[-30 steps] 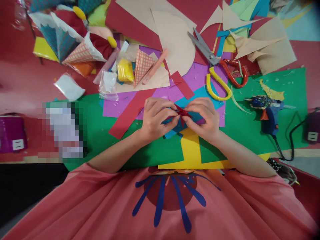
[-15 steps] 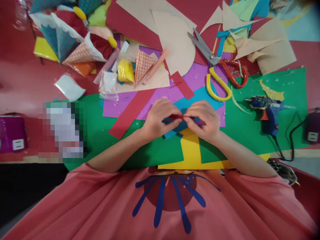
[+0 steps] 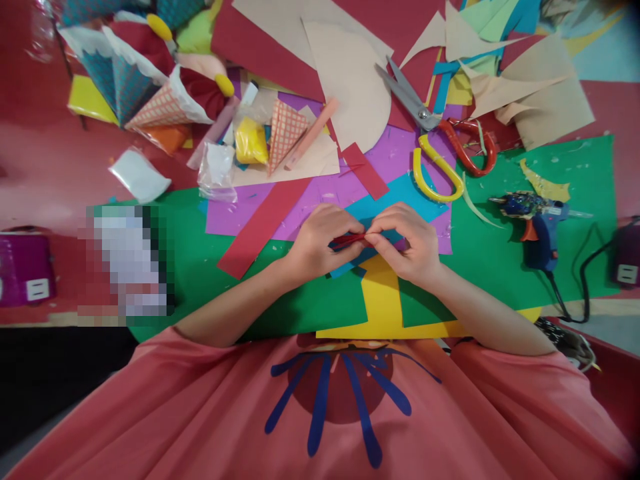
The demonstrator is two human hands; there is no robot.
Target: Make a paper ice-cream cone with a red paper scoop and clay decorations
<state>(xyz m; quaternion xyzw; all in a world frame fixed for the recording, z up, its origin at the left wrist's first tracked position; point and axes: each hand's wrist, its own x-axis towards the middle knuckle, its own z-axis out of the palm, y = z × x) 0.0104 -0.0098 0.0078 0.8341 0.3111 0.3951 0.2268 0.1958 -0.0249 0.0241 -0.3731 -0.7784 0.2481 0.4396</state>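
Observation:
Between my two hands is a thin piece of folded red craft foam or paper [image 3: 346, 241], seen edge-on. My left hand [image 3: 323, 241] pinches it between thumb and fingers, its folded layers showing inside the curl of the fingers. My right hand [image 3: 407, 241] closes thumb and fingertips on its right end, almost touching the left fingertips. Beneath the hands lie a blue strip [image 3: 423, 199], a purple sheet [image 3: 235, 217] and a green sheet [image 3: 300, 300]. A long red strip [image 3: 265, 230] slants just left of my left hand, and a short red strip [image 3: 366, 172] lies beyond both.
Large scissors [image 3: 425, 120] lie partly open beyond my right hand. A blue glue gun [image 3: 543, 233] with a cord rests at the right. Cone-shaped crafts [image 3: 170, 100] and clay packets [image 3: 251, 141] crowd the back left. Beige offcuts [image 3: 545, 93] spread at the back right.
My right hand has shifted slightly left along the red piece, and less of it shows on that side. The layers in my left hand look a little more spread.

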